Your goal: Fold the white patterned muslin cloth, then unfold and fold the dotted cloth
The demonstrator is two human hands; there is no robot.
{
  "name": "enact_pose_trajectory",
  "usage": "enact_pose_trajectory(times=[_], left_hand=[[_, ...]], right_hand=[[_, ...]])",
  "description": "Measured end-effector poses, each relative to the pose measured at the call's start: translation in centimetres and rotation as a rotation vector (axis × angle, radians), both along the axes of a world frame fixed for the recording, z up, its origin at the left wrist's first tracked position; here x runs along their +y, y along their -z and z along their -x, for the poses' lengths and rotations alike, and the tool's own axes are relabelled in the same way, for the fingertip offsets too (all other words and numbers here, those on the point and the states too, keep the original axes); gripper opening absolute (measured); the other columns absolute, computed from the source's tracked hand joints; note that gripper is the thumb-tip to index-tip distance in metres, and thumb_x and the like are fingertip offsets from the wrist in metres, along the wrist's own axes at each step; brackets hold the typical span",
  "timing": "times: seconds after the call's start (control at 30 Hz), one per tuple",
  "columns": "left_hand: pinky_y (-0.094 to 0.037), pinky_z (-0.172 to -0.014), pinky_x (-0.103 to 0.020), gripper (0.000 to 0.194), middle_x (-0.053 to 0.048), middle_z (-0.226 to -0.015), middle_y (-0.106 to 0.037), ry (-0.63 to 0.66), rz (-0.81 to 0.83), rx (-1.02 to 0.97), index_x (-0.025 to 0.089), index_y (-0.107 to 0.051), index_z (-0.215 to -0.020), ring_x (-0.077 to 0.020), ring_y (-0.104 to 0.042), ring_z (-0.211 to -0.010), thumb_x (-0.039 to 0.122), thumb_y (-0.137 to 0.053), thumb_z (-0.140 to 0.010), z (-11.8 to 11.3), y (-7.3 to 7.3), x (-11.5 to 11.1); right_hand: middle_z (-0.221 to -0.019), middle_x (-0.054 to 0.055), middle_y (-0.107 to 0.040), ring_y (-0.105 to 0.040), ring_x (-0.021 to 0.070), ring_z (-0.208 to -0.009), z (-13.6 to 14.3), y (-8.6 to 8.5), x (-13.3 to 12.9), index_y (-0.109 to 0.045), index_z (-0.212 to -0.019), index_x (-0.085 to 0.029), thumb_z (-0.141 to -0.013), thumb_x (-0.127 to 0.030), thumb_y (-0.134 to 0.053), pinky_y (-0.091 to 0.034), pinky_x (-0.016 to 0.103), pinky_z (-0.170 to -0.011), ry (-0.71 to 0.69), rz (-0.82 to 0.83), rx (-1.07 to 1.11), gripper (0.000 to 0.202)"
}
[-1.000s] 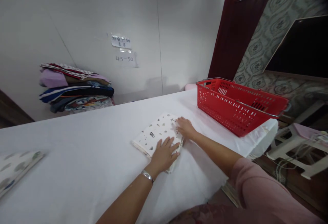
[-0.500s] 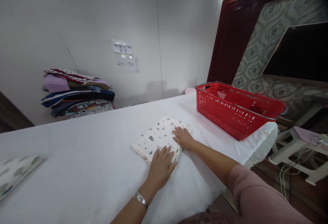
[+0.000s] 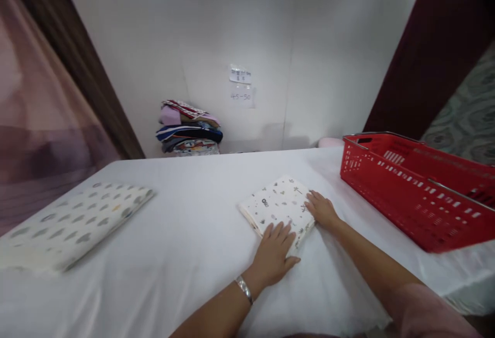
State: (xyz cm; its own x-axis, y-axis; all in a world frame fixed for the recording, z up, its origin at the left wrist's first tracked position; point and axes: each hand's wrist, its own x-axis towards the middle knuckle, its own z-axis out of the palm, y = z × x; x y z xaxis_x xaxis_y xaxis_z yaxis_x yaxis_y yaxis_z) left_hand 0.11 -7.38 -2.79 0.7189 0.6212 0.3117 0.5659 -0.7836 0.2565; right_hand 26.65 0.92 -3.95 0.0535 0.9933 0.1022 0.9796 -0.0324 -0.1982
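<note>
A folded white cloth with small dark prints [image 3: 278, 201] lies flat on the white-covered table [image 3: 185, 235]. My left hand [image 3: 274, 253], a silver bracelet at its wrist, rests on the cloth's near edge with the fingers spread. At the cloth's right edge lies my right hand [image 3: 323, 210], its fingers stretched out over the fabric. Both palms face down and neither hand grips anything. Farther left on the table is a second folded cloth, cream with grey cloud-like prints [image 3: 81, 219].
On the right of the table stands a red plastic basket [image 3: 402, 198] with metal handles. A pile of folded clothes [image 3: 189, 129] sits beyond the far edge, by the white wall. Paper labels [image 3: 242, 87] are stuck to the wall. A sheer pink curtain [image 3: 42, 100] hangs at the left.
The view has turned left, so the cloud-print cloth and curtain show more and the basket is partly cut off. Both hands stay on the folded cloth.
</note>
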Motion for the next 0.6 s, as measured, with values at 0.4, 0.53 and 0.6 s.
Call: enact_pose_trajectory(times=[0.4,0.53,0.6], left_hand=[[-0.022,-0.109,-0.042,0.042,-0.010,-0.142,-0.035,-0.539,0.164,-0.273,0.014,-0.049,-0.126,-0.0230,-0.026,-0.133,0.028,-0.034,-0.089,5.0,-0.4,6.4],[-0.025,-0.109,-0.036,0.045,-0.008,-0.140,-0.040,-0.551,0.315,-0.324,0.014,-0.048,-0.127,-0.0190,-0.033,-0.129,0.021,-0.034,-0.085,7.0,0.4,9.4],[-0.025,-0.109,-0.034,0.044,-0.006,-0.137,-0.044,-0.535,0.366,-0.357,0.015,-0.051,-0.124,-0.0177,-0.036,-0.127,0.019,-0.032,-0.084,7.7,0.5,10.1]], right_hand=[[-0.128,0.013,-0.052,-0.050,0.0274,-0.115,-4.8,2.0,1.7,-0.046,-0.130,-0.011,-0.079,-0.048,-0.047,-0.038,0.039,-0.099,0.197,-0.049,0.403,0.063],[-0.124,0.012,-0.055,-0.052,0.0265,-0.114,-4.3,1.7,2.3,-0.049,-0.127,-0.013,-0.075,-0.039,-0.052,-0.039,0.038,-0.098,0.190,-0.051,0.383,0.058],[-0.122,0.011,-0.057,-0.052,0.0267,-0.114,-4.0,1.5,2.6,-0.053,-0.123,-0.014,-0.073,-0.036,-0.055,-0.040,0.037,-0.097,0.188,-0.067,0.388,0.055]])
